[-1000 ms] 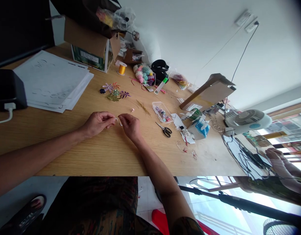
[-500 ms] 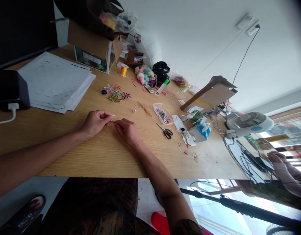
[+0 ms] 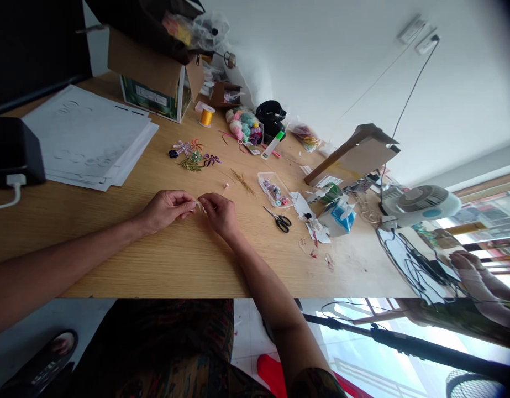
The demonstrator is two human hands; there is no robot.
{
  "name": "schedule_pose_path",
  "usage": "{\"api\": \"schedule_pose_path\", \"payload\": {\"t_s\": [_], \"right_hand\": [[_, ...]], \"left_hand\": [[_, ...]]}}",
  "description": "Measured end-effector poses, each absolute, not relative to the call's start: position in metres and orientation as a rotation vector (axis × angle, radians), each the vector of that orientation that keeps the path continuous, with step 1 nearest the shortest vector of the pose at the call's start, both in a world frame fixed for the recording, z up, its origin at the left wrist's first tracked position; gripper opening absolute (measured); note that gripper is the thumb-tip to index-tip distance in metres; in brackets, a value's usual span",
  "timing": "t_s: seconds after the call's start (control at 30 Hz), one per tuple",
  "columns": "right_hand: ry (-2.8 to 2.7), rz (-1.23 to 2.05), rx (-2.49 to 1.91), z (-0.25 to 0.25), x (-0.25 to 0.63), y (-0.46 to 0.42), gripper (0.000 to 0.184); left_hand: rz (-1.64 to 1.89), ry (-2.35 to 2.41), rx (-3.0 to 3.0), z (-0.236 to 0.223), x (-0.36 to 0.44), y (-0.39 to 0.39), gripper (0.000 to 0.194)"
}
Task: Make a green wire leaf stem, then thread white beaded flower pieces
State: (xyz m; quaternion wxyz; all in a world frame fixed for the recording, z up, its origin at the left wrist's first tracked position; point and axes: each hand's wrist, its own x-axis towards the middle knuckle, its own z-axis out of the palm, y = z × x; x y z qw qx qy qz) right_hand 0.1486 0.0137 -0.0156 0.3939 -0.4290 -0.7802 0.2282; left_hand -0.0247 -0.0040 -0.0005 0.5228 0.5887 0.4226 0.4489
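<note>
My left hand (image 3: pixel 167 210) is closed in a pinch over the front of the wooden table (image 3: pixel 155 262). A thin, whitish thread-like piece (image 3: pixel 200 205) shows at its fingertips; its exact kind is too small to tell. Close on the right, my right hand (image 3: pixel 220 214) pinches at the same piece, the thumb and forefinger together. Beyond the hands lie small wire-like flowers (image 3: pixel 195 156) in purple, orange and green. A small pinkish bead-like bit (image 3: pixel 226 186) and a bundle of thin golden strands (image 3: pixel 243 181) rest nearby.
Black-handled scissors (image 3: pixel 283 223) and a clear bead tray (image 3: pixel 274 189) lie to the right. A yellow thread spool (image 3: pixel 206 116), paper sheets (image 3: pixel 89 138) and an open carton (image 3: pixel 151 91) stand behind. A fan (image 3: pixel 424 204) and another person's hands (image 3: pixel 466 262) are far right.
My right hand has shifted up, its fingertips now at the upper side of the whitish piece. My left hand has moved slightly right. The view has shifted a little.
</note>
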Motion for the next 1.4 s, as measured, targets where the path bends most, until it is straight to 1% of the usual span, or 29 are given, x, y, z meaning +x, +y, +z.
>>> {"api": "schedule_pose_path", "payload": {"t_s": [0.13,0.3,0.5,0.63,0.73,0.83,0.93,1.03,1.13,1.23,1.4], "right_hand": [[-2.019,0.657,-1.077,-0.019,0.147,0.013,0.026],[-2.164,0.509,-1.089,-0.015,0.144,0.005,0.024],[-2.364,0.305,-1.175,-0.004,0.141,-0.005,0.027],[-2.340,0.208,-1.206,0.003,0.143,-0.006,0.026],[-2.216,0.277,-1.209,0.002,0.146,0.000,0.023],[-2.083,0.458,-1.168,-0.003,0.148,0.007,0.021],[-1.997,0.654,-1.156,-0.010,0.148,0.011,0.023],[-1.989,0.757,-1.106,-0.014,0.147,0.011,0.027],[-2.035,0.745,-1.060,-0.015,0.145,0.008,0.029],[-2.091,0.693,-1.055,-0.015,0.143,0.006,0.027],[-2.172,0.492,-1.047,-0.009,0.143,0.002,0.025]], "left_hand": [[1.148,0.987,1.272,-0.001,-0.025,-0.003,0.017],[1.220,1.038,1.178,0.001,-0.025,-0.003,0.017],[1.249,1.279,1.427,0.001,-0.026,-0.002,0.017],[1.157,1.264,1.598,-0.009,-0.028,-0.001,0.019],[1.064,1.169,1.635,-0.011,-0.027,-0.002,0.021],[1.033,1.076,1.602,-0.007,-0.026,-0.002,0.021],[1.067,1.028,1.528,-0.003,-0.026,-0.002,0.020],[1.137,1.027,1.413,-0.002,-0.027,-0.001,0.019],[1.196,1.031,1.285,-0.001,-0.026,-0.001,0.017],[1.242,1.067,1.211,0.002,-0.025,-0.001,0.015],[1.262,1.228,1.334,0.002,-0.026,-0.001,0.014]]}}
